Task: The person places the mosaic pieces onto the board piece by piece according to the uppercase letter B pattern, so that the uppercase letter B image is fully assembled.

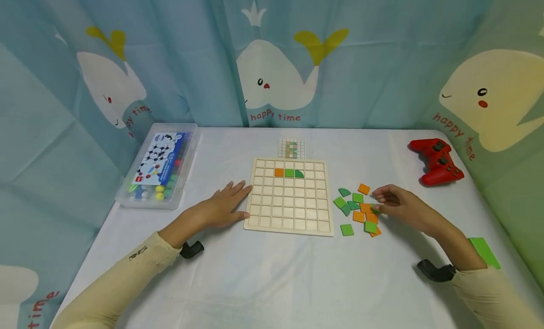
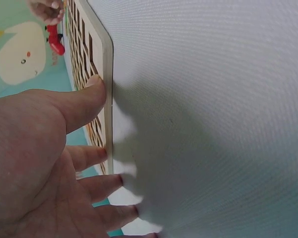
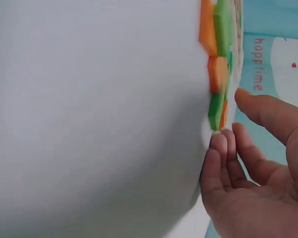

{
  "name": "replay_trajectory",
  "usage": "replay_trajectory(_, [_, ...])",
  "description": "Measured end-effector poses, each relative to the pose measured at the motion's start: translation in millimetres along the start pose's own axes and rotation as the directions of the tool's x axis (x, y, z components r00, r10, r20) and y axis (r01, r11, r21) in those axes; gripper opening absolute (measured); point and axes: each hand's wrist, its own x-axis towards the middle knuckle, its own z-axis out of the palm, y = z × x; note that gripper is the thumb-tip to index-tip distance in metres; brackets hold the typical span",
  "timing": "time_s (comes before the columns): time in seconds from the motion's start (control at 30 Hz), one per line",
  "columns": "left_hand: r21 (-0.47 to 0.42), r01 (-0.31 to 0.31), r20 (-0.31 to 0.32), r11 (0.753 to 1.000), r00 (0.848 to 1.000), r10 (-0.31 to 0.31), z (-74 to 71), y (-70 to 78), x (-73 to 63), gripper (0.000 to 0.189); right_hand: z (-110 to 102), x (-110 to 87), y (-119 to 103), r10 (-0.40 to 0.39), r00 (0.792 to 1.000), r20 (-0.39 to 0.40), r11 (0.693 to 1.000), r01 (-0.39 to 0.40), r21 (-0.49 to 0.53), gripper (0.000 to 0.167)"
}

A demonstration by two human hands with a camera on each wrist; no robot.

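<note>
A wooden grid board (image 1: pixel 289 199) lies in the middle of the table. In one of its upper rows sit an orange square tile (image 1: pixel 278 172), a light green square tile (image 1: pixel 289 172) and a dark green quarter-round tile (image 1: pixel 299 174). My left hand (image 1: pixel 227 206) rests at the board's left side, fingers spread; its thumb (image 2: pixel 92 96) touches the edge in the left wrist view. Right of the board is a loose group of orange and green tiles (image 1: pixel 359 216). My right hand (image 1: pixel 401 206) is beside them, fingers bent, with a gap between thumb and fingertips and no tile visible between them.
Behind the board lies a small pattern card (image 1: pixel 292 148). A clear plastic box (image 1: pixel 187 154) of coloured pieces stands at the left, a red game controller (image 1: pixel 437 162) at the right. Near the right sleeve is a green block (image 1: pixel 484 252). A whale-print curtain (image 1: pixel 374 83) hangs behind the table.
</note>
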Motion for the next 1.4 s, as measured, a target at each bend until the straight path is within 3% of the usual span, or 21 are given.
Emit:
replay_trajectory(0.2, [-0.001, 0.004, 0.003, 1.000, 1.000, -0.004, -0.7, 0.9, 0.3, 0.082, 5, -10.0, 11, -0.053, 0.998, -0.029, 0.996, 0.051, -0.074, 0.049])
replay_trajectory(0.43, [-0.005, -0.008, -0.005, 1.000, 1.000, 0.008, 0.9, -0.5, 0.1, 0.081, 11, -11.2, 12, -0.163, 0.984, -0.074, 0.975, 0.150, -0.164, 0.036])
replay_trajectory(0.83, [0.009, -0.003, -0.009, 1.000, 1.000, 0.003, 2.4, -3.0, 3.6, 0.082, 8, -4.2, 1, -0.162, 0.979, -0.123, 0.957, 0.125, -0.262, 0.033])
replay_trajectory(0.97, [0.014, -0.006, -0.008, 1.000, 1.000, 0.006, 2.0, -3.0, 3.4, 0.082, 7, 8.0, -16, -0.165, 0.976, -0.142, 0.961, 0.127, -0.245, 0.036])
replay_trajectory(1.13, [0.010, -0.003, -0.008, 1.000, 1.000, 0.003, 2.2, -3.8, 3.5, 0.082, 22, 32.3, -55, -0.154, 0.983, -0.101, 0.972, 0.133, -0.195, 0.037])
replay_trajectory(1.4, [0.005, 0.001, -0.004, 1.000, 1.000, -0.001, 2.2, -1.7, 3.4, 0.082, 59, 73.6, -109, -0.285, 0.959, 0.010, 0.949, 0.283, -0.139, 0.030])
